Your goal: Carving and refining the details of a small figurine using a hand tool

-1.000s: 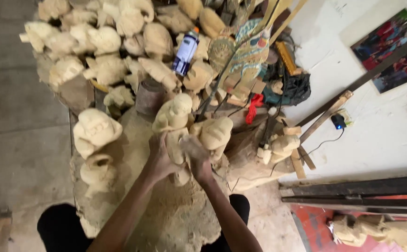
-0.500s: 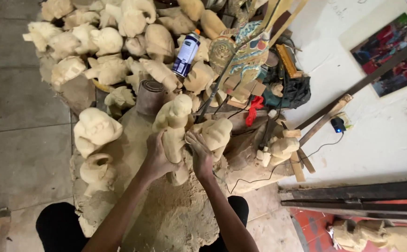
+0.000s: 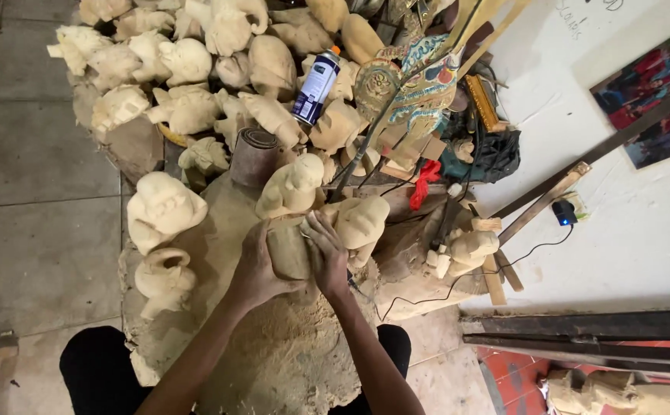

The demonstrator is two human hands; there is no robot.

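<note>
Between my hands is a pale, unpainted wooden carving [image 3: 289, 250], resting on a sawdust-covered mat [image 3: 273, 361] over my lap. My left hand [image 3: 256, 270] wraps round its left side and underside. My right hand [image 3: 327, 253] presses on its right side, fingers bent against the wood; whether it holds a small tool or paper I cannot tell. Just beyond stand two more rounded carvings, one [image 3: 292, 187] above the held piece and one [image 3: 362, 223] to its right.
A heap of several pale wooden figures [image 3: 189, 61] fills the far side, with a spray can [image 3: 316, 86] lying on it and a roll of sandpaper [image 3: 254, 156]. Two carvings [image 3: 162, 211] lie at left. Painted puppet [image 3: 415, 81], sticks and planks [image 3: 581, 327] crowd the right. Tiled floor [image 3: 35, 154] at left.
The held carving has come lower and closer to me. Both hands have shifted round it, the right hand sliding over its right side.
</note>
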